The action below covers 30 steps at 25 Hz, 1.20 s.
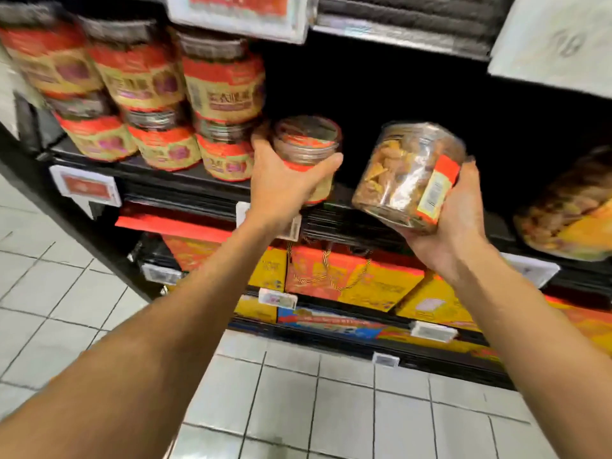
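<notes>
Both grips clamped: your left hand (284, 188) wraps the red-banded clear plastic jar (306, 144) at the black shelf (185, 190), right hand (463, 210) the tilted cracker-filled clear jar (404, 173); light, slick sidewalls.

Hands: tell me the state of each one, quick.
Left hand: closed, gripping the small jar at the shelf front.
Right hand: closed, holding the clear snack jar, tilted.

A black shelf unit (185, 183) stands behind the fingers (260, 144) of the left hand (284, 183), with stacked red-and-gold jars (159, 94) in 2 tiers just left of them. Below the fingers, white price tags (276, 298) sit on shelf edges among orange and yellow gift boxes (351, 279), and far beneath lies a pale tiled floor (331, 412).
</notes>
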Motion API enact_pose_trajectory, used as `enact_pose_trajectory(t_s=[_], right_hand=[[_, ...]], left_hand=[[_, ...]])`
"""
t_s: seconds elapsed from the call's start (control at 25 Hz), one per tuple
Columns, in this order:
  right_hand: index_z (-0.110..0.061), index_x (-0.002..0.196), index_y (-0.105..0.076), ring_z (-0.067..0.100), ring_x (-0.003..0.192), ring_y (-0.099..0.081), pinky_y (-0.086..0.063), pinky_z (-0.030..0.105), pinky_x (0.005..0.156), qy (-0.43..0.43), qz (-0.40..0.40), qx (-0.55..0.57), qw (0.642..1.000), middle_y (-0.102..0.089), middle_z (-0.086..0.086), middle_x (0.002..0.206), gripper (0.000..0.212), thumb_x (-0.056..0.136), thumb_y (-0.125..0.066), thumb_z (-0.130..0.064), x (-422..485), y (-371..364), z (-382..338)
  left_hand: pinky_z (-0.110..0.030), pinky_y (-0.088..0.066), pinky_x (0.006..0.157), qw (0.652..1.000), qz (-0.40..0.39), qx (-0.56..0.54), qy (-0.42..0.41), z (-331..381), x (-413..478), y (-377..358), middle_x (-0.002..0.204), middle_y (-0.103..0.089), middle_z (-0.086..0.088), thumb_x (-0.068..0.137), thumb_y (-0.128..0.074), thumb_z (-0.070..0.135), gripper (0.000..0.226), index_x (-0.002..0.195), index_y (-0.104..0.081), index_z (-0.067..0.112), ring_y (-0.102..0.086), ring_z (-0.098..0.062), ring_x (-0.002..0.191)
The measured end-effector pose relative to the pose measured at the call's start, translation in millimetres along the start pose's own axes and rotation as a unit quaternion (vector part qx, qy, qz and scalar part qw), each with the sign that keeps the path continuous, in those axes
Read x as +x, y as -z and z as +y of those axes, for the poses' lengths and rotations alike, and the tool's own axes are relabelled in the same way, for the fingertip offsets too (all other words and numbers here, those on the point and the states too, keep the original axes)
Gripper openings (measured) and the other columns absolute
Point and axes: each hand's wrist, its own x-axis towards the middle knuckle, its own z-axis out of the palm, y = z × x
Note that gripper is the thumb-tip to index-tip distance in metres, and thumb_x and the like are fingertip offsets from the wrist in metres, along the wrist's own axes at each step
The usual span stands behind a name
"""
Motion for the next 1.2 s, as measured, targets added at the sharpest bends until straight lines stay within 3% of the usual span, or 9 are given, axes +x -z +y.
enact_pose_trajectory(t_s=[0.12, 0.28, 0.48, 0.6, 0.72, 0.84, 0.96, 1.08, 1.2], right_hand=[[-0.020, 0.098, -0.061, 0.022, 0.095, -0.065, -0.050, 0.045, 0.093, 0.018, 0.014, -0.018, 1.000, -0.066, 0.003, 0.095, 0.052, 0.097, -0.020, -0.051, 3, -1, 4], [-0.017, 0.101, -0.061, 0.017, 0.080, -0.070, -0.054, 0.040, 0.086, 0.064, 0.037, -0.031, 0.997, -0.070, -0.001, 0.079, 0.048, 0.097, -0.027, -0.051, 1, -12, 4], [-0.020, 0.074, -0.060, 0.005, 0.056, -0.068, -0.053, 0.019, 0.054, 0.151, 0.038, -0.062, 0.986, -0.068, -0.011, 0.054, 0.049, 0.099, -0.028, -0.048, 14, -48, -13], [-0.020, 0.072, -0.057, 0.004, 0.056, -0.065, -0.050, 0.018, 0.058, 0.187, 0.006, -0.077, 0.979, -0.065, -0.014, 0.050, 0.045, 0.100, -0.028, -0.039, 29, -69, -20], [-0.018, 0.093, -0.062, -0.007, 0.058, -0.063, -0.047, 0.009, 0.052, 0.215, -0.055, -0.159, 0.962, -0.070, -0.012, 0.066, 0.042, 0.100, -0.025, -0.038, 45, -86, -15], [-0.017, 0.135, -0.046, -0.014, 0.075, -0.057, -0.040, -0.003, 0.059, 0.204, -0.085, -0.256, 0.941, -0.063, -0.005, 0.114, 0.056, 0.098, -0.019, -0.050, 49, -86, -1], [-0.021, 0.146, -0.025, -0.006, 0.118, -0.041, -0.031, 0.006, 0.092, 0.192, -0.143, -0.245, 0.939, -0.038, -0.005, 0.147, 0.059, 0.097, -0.013, -0.051, 42, -62, 16], [-0.019, 0.147, -0.021, -0.008, 0.127, -0.031, -0.030, 0.004, 0.093, 0.182, -0.167, -0.218, 0.944, -0.028, -0.007, 0.153, 0.063, 0.094, -0.013, -0.051, 30, -47, 25], [-0.025, 0.143, -0.033, -0.013, 0.121, -0.038, -0.030, 0.008, 0.094, 0.208, -0.141, -0.251, 0.935, -0.043, -0.022, 0.139, 0.064, 0.088, -0.021, -0.056, 24, -47, 30]], left_hand=[[-0.017, -0.028, 0.103, 0.998, -0.005, 0.066, -0.007, 0, 2, -4, 0.139, -0.041, -0.007, 0.067, -0.082, 0.036, 0.095, 0.138, -0.024, 0.007, -0.040, -0.016, 0.129], [-0.028, -0.040, 0.101, 0.998, 0.045, 0.011, -0.053, 15, -36, 11, 0.125, -0.056, -0.003, 0.086, -0.062, 0.037, 0.049, 0.127, -0.050, 0.012, -0.051, -0.010, 0.119], [-0.014, -0.043, 0.097, 0.973, -0.128, -0.185, -0.044, 48, -47, 15, 0.105, -0.067, 0.020, 0.089, -0.036, 0.040, 0.033, 0.113, -0.057, 0.032, -0.057, 0.006, 0.112], [-0.006, -0.042, 0.087, 0.970, -0.120, -0.201, -0.061, 54, -28, 19, 0.096, -0.069, 0.024, 0.091, -0.035, 0.037, 0.029, 0.105, -0.060, 0.033, -0.058, 0.009, 0.106], [-0.008, -0.043, 0.081, 0.985, -0.087, -0.146, -0.035, 46, -7, 27, 0.107, -0.071, 0.009, 0.096, -0.030, 0.041, 0.044, 0.105, -0.069, 0.023, -0.063, 0.000, 0.099], [-0.030, -0.043, 0.094, 0.994, -0.108, 0.023, -0.002, 40, 7, 34, 0.117, -0.060, -0.020, 0.100, -0.025, 0.039, 0.048, 0.118, -0.057, 0.009, -0.056, -0.020, 0.103], [-0.013, -0.040, 0.094, 0.997, -0.073, 0.003, -0.012, 35, 2, 40, 0.084, -0.064, 0.019, 0.098, -0.030, 0.040, 0.038, 0.075, -0.059, 0.035, -0.055, 0.013, 0.086], [0.002, -0.037, 0.075, 0.993, -0.102, -0.041, -0.033, 32, -15, 39, 0.079, -0.060, 0.041, 0.099, -0.030, 0.039, 0.034, 0.083, -0.061, 0.044, -0.051, 0.028, 0.085], [-0.001, -0.034, 0.073, 0.997, -0.074, -0.008, -0.022, 33, -14, 37, 0.078, -0.055, 0.041, 0.100, -0.031, 0.040, 0.029, 0.097, -0.059, 0.043, -0.045, 0.033, 0.077]])
